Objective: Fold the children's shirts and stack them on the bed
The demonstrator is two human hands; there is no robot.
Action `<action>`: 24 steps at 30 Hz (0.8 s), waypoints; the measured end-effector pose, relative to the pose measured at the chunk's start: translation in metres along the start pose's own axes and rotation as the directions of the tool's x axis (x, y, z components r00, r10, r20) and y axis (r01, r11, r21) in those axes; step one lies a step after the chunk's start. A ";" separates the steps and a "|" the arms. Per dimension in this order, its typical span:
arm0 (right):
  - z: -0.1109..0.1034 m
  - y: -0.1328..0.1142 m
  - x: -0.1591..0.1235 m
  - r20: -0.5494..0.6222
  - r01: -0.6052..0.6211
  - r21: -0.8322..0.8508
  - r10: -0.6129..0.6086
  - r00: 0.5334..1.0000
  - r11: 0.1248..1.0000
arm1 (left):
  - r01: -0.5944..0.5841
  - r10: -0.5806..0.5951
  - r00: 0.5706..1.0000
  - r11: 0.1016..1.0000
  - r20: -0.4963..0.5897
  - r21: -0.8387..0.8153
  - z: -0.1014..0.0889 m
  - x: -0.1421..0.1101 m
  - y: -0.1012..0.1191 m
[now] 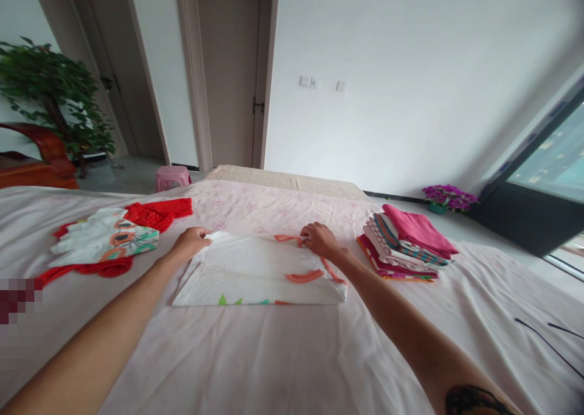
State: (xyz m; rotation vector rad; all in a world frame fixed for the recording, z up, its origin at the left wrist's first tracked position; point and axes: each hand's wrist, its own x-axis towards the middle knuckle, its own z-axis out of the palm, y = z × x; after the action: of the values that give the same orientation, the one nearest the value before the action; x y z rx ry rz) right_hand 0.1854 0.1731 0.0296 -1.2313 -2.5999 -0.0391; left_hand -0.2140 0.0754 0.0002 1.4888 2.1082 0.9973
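A white garment [255,269] with coral straps and small green marks lies folded flat on the pink bedsheet [283,354] in front of me. My left hand [191,241] pinches its far left corner. Closed on the far right corner, my right hand [319,240] rests by a coral strap [289,238]. Both arms reach forward over the bed.
A stack of folded clothes [404,244], pink on top, sits to the right. A red and white patterned heap of garments [114,238] lies to the left. Beyond the bed are a pink stool [172,176], a doorway, a potted plant [50,92] and purple flowers [448,197].
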 end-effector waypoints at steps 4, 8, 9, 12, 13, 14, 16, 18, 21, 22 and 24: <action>-0.007 -0.005 -0.027 -0.054 0.110 -0.033 -0.111 0.992 0.993 | -0.103 0.106 0.993 0.993 0.051 -0.053 -0.013 -0.020 -0.007; -0.007 -0.009 -0.045 0.016 0.240 -0.070 -0.240 0.971 0.968 | -0.169 0.166 0.971 0.986 0.172 -0.001 -0.017 -0.040 -0.018; -0.007 -0.009 -0.048 0.023 0.259 -0.072 -0.258 0.966 0.963 | -0.193 0.187 0.958 0.981 0.218 0.008 -0.016 -0.044 -0.019; -0.008 -0.010 -0.052 0.020 0.271 -0.066 -0.270 0.963 0.960 | -0.282 0.264 0.934 0.958 0.240 0.043 -0.016 -0.052 -0.015; -0.009 -0.010 -0.052 0.016 0.265 -0.061 -0.265 0.964 0.962 | -0.305 0.287 0.934 0.950 0.213 0.060 -0.017 -0.055 -0.013; -0.011 -0.010 -0.053 0.014 0.260 -0.057 -0.260 0.966 0.964 | -0.320 0.302 0.935 0.945 0.186 0.072 -0.019 -0.057 -0.011; -0.014 -0.011 -0.056 0.006 0.248 -0.048 -0.248 0.969 0.968 | -0.320 0.306 0.940 0.944 0.150 0.079 -0.021 -0.061 -0.009; -0.017 -0.011 -0.061 0.002 0.244 -0.040 -0.244 0.970 0.969 | -0.293 0.281 0.950 0.952 0.137 0.084 -0.023 -0.064 -0.010; -0.018 -0.013 -0.069 0.002 0.251 -0.020 -0.251 0.968 0.968 | -0.270 0.257 0.960 0.955 0.111 0.124 -0.023 -0.066 -0.017; -0.017 -0.013 -0.071 -0.002 0.251 -0.013 -0.251 0.968 0.968 | -0.279 0.266 0.959 0.950 0.102 0.142 -0.022 -0.066 -0.020; -0.016 -0.013 -0.075 -0.009 0.248 -0.004 -0.248 0.969 0.969 | -0.309 0.296 0.950 0.935 0.096 0.177 -0.021 -0.066 -0.024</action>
State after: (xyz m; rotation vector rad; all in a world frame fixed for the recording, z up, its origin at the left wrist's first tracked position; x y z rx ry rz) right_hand 0.2247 0.1054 0.0277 -0.8971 -2.7295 -0.0964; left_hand -0.2185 0.0035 -0.0093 1.9600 2.0119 0.8479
